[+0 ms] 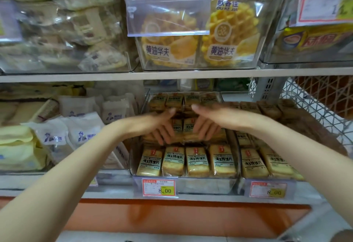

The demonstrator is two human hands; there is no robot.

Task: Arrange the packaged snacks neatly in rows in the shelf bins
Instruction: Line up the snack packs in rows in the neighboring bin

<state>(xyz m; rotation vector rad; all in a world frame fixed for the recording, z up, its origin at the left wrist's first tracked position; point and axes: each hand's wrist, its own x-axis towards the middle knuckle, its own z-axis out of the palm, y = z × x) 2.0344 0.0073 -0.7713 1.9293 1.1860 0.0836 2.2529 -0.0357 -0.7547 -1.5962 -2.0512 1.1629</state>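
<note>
The middle row of packets (183, 129) in the clear bin (200, 184) is being squared up, pressed between the left hand (162, 127) and the right hand (207, 125); the fingers are nearly straight and nothing is pinched. An even inward squeeze seems called for next, so that the packets are stood level behind the bin's front row (186, 162).

White lower shelf (107, 194), clear snack bins (206, 184) side by side on it, upper shelf (172, 75) bearing a waffle bin (198, 66)
</note>
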